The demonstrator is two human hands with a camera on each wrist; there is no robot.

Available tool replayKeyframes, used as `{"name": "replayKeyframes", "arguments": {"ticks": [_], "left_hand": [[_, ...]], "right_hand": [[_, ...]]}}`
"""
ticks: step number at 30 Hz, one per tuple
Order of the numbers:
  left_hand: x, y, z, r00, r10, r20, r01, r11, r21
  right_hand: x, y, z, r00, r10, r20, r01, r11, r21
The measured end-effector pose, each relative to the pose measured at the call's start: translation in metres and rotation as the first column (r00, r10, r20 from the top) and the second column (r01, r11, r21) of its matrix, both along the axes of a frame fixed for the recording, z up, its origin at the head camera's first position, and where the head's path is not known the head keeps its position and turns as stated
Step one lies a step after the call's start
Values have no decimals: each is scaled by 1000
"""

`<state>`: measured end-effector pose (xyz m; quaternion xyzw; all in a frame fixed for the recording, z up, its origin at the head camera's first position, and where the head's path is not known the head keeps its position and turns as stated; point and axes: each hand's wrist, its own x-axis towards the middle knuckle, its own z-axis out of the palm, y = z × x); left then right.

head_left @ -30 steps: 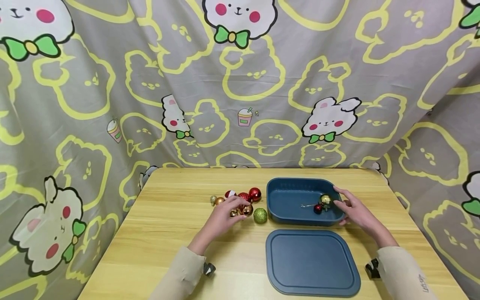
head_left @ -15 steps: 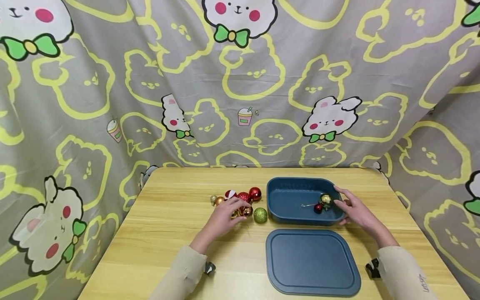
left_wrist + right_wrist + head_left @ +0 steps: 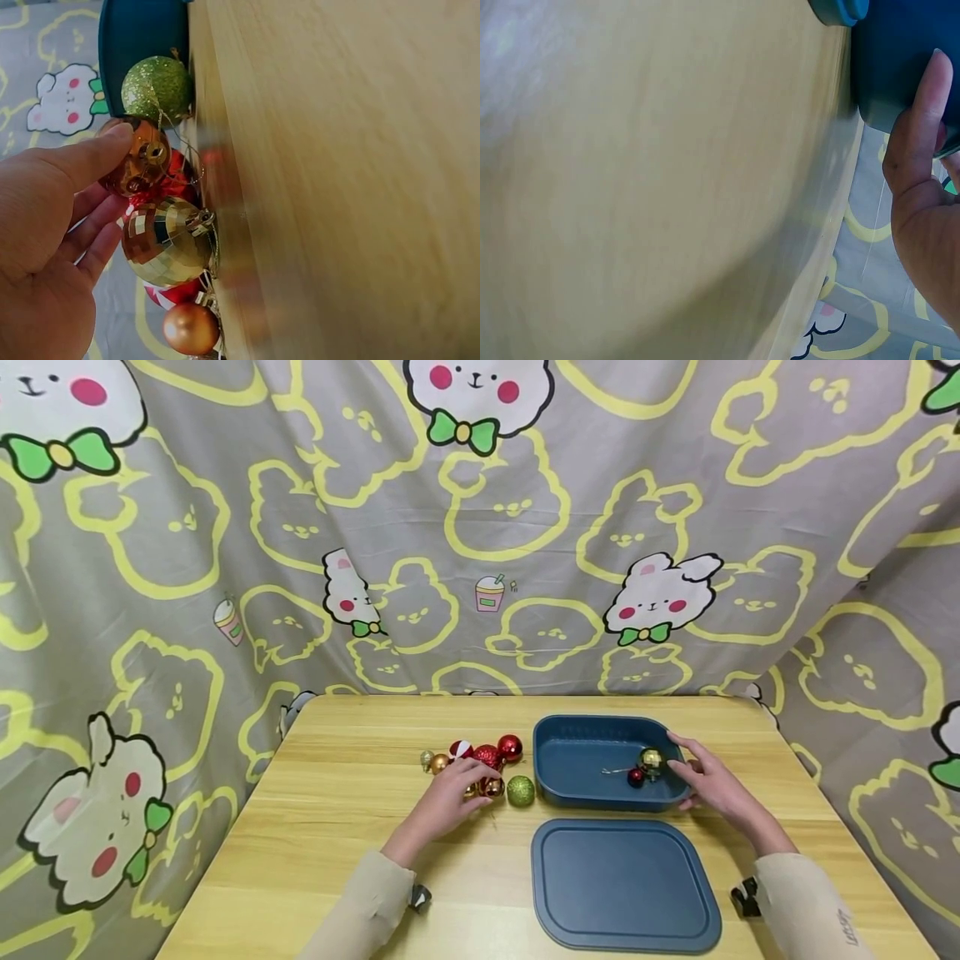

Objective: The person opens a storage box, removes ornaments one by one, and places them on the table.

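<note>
My left hand [image 3: 444, 797] pinches a shiny copper Christmas ball [image 3: 141, 171] between thumb and fingers, at the near side of a cluster of baubles. A green glitter ball [image 3: 521, 791] lies just right of it. Beneath the hand, in the left wrist view, are a gold mirror-faceted ball [image 3: 166, 244] and a matte orange-gold ball [image 3: 192, 328]. My right hand [image 3: 712, 787] grips the right end of a dark blue box [image 3: 573, 764]. Inside the box lie a gold faceted ball [image 3: 652, 762] and a small red ball [image 3: 636, 777].
A flat blue lid [image 3: 626, 885] lies on the wooden table [image 3: 322, 827] in front of the box. Red balls [image 3: 510, 748] and a red-and-white one [image 3: 461, 749] sit behind my left hand. A patterned curtain [image 3: 525, 527] hangs around the table's back and sides.
My left fingers have come in around the copper ball, and it has shifted slightly toward me. The right hand and the box have stayed put.
</note>
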<state>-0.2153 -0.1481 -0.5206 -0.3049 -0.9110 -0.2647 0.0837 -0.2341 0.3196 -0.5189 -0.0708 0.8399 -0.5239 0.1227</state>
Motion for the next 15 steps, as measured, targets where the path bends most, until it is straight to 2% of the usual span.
{"name": "replayKeyframes", "arguments": {"ticks": [7, 15], "left_hand": [[-1, 0, 2, 999, -23, 26, 24, 999, -27], [-2, -1, 3, 999, -19, 39, 21, 998, -58]], "right_hand": [[0, 1, 1, 1000, -4, -1, 4, 1000, -1], [-1, 0, 0, 1000, -4, -2, 4, 1000, 1]]}}
